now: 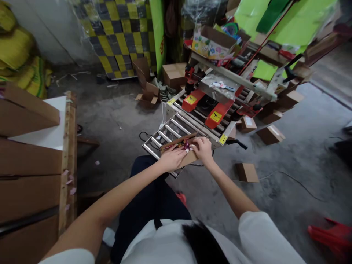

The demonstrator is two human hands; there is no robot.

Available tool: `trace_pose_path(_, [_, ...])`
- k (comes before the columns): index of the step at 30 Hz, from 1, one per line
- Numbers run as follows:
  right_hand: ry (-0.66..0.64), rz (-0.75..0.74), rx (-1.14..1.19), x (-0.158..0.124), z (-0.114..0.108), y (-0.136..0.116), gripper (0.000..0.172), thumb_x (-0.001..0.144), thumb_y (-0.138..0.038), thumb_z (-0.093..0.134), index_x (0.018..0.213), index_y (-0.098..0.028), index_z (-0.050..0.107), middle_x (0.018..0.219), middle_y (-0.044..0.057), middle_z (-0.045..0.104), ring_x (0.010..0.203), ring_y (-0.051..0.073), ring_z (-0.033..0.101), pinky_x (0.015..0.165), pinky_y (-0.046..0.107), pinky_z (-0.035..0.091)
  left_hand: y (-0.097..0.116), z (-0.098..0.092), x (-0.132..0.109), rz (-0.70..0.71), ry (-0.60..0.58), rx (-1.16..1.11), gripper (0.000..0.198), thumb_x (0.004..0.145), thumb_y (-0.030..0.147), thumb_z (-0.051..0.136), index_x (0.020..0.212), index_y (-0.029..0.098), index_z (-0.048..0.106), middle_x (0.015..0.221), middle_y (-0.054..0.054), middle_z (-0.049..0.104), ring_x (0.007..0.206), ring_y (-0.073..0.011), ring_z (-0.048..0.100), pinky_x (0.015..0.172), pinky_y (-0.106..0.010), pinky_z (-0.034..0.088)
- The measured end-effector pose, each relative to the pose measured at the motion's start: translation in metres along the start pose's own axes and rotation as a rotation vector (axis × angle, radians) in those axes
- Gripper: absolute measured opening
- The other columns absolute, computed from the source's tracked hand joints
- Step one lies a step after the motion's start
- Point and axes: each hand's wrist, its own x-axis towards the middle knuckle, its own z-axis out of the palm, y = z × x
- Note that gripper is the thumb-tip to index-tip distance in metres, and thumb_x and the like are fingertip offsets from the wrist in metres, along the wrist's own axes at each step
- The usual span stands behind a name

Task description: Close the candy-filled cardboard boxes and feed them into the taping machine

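A small open cardboard box (191, 157) rests on the near end of the roller conveyor, in front of my body. Inside it are colourful items, among them a shiny purple one (187, 146), too small to name. My left hand (173, 157) reaches over the box's left side, with its fingers stretched out onto the contents. My right hand (202, 148) comes over the right end, its fingers bent and pressed together beside the purple item. Whatever lies between those fingertips is hidden.
Metal rollers (150, 151) lead to a red-and-grey carton-sealing machine (213, 97) ahead. A table with a wooden edge (67, 157) holds large cartons (30, 157) on the left. Small boxes (246, 172) and a red stool (334, 234) stand on the floor at right.
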Motion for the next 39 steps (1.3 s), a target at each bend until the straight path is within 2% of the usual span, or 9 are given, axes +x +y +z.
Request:
trace_pose_path(4, [0.334, 0.325, -0.041, -0.036, 0.021, -0.015, 0.061, 0.094, -0.053, 0.051, 0.142, -0.015, 0.043, 0.143, 0.024, 0.041, 0.137, 0.037, 0.036, 0.109, 0.057, 0.033, 0.009, -0.008, -0.009, -0.039, 0.209, 0.072, 0.043, 0.095, 0.028, 0.058, 0.137, 0.020, 0.058, 0.154, -0.016, 0.048, 0.148, -0.0285, 0.039, 0.125, -0.053, 0.026])
trace_pose_path(8, [0.372, 0.532, 0.211, -0.052, 0.051, -0.027, 0.073, 0.093, -0.058, 0.047, 0.148, -0.012, 0.032, 0.142, 0.026, 0.042, 0.136, 0.035, 0.039, 0.111, 0.055, 0.037, -0.010, -0.035, 0.005, -0.292, 0.263, -0.163, 0.068, 0.088, 0.045, 0.068, 0.147, 0.019, 0.048, 0.158, -0.020, 0.041, 0.149, -0.0362, 0.036, 0.125, -0.059, 0.020])
trace_pose_path(13, [0.183, 0.483, 0.405, -0.025, 0.050, -0.020, 0.073, 0.085, -0.056, 0.057, 0.142, -0.013, 0.042, 0.140, 0.022, 0.048, 0.131, 0.030, 0.046, 0.113, 0.051, 0.039, -0.070, -0.056, 0.042, -0.729, -0.097, -0.977, 0.062, 0.094, 0.064, 0.045, 0.126, 0.015, 0.065, 0.121, -0.016, 0.072, 0.119, -0.0327, 0.064, 0.108, -0.049, 0.048])
trace_pose_path(16, [0.050, 0.424, 0.467, -0.008, 0.041, -0.013, 0.071, 0.083, -0.051, 0.059, 0.141, -0.013, 0.045, 0.140, 0.021, 0.050, 0.130, 0.029, 0.049, 0.113, 0.048, 0.040, -0.067, -0.038, 0.038, -0.788, -0.308, -1.309, 0.076, 0.094, 0.073, 0.033, 0.121, 0.012, 0.068, 0.108, -0.017, 0.076, 0.102, -0.0324, 0.071, 0.093, -0.048, 0.057])
trace_pose_path(18, [0.021, 0.372, 0.478, -0.001, 0.040, -0.010, 0.069, 0.085, -0.049, 0.058, 0.142, -0.013, 0.045, 0.143, 0.021, 0.049, 0.133, 0.029, 0.047, 0.115, 0.048, 0.038, -0.049, -0.017, 0.029, -0.727, -0.254, -1.411, 0.077, 0.094, 0.073, 0.033, 0.132, 0.013, 0.062, 0.114, -0.017, 0.074, 0.102, -0.0303, 0.071, 0.092, -0.047, 0.058])
trace_pose_path(24, [0.021, 0.308, 0.432, 0.012, 0.041, -0.007, 0.065, 0.095, -0.045, 0.041, 0.151, -0.014, 0.036, 0.152, 0.021, 0.041, 0.144, 0.028, 0.037, 0.121, 0.054, 0.029, -0.015, 0.022, 0.018, -0.632, 0.225, -1.086, 0.084, 0.082, 0.050, 0.069, 0.149, 0.010, 0.038, 0.144, -0.022, 0.052, 0.133, -0.0314, 0.053, 0.116, -0.049, 0.039])
trace_pose_path(29, [-0.064, 0.192, 0.143, -0.030, 0.019, -0.054, 0.080, 0.096, -0.051, 0.043, 0.160, -0.012, 0.017, 0.166, 0.024, 0.011, 0.155, 0.039, 0.010, 0.119, 0.068, 0.020, -0.022, 0.034, 0.018, -0.631, 0.188, -1.047, 0.082, 0.088, 0.054, 0.061, 0.152, 0.010, 0.034, 0.152, -0.023, 0.044, 0.144, -0.0333, 0.041, 0.122, -0.051, 0.030])
trace_pose_path(34, [-0.361, -0.067, -0.109, -0.075, 0.008, -0.105, 0.107, 0.078, -0.048, 0.074, 0.162, -0.015, 0.015, 0.165, 0.025, 0.017, 0.152, 0.045, 0.017, 0.115, 0.078, 0.011, -0.029, 0.046, 0.022, -0.764, 0.215, -1.130, 0.068, 0.096, 0.052, 0.048, 0.152, 0.015, 0.035, 0.157, -0.020, 0.041, 0.148, -0.0308, 0.038, 0.124, -0.052, 0.026])
trace_pose_path(39, [-0.241, -0.023, -0.116, 0.017, 0.010, -0.050, 0.087, 0.079, -0.045, 0.076, 0.152, -0.014, 0.040, 0.158, 0.029, 0.033, 0.146, 0.047, 0.030, 0.110, 0.080, 0.016, -0.028, 0.031, 0.017, -0.920, 0.390, -1.053, 0.050, 0.099, 0.034, 0.040, 0.145, 0.014, 0.041, 0.150, -0.019, 0.049, 0.138, -0.0304, 0.050, 0.120, -0.053, 0.035])
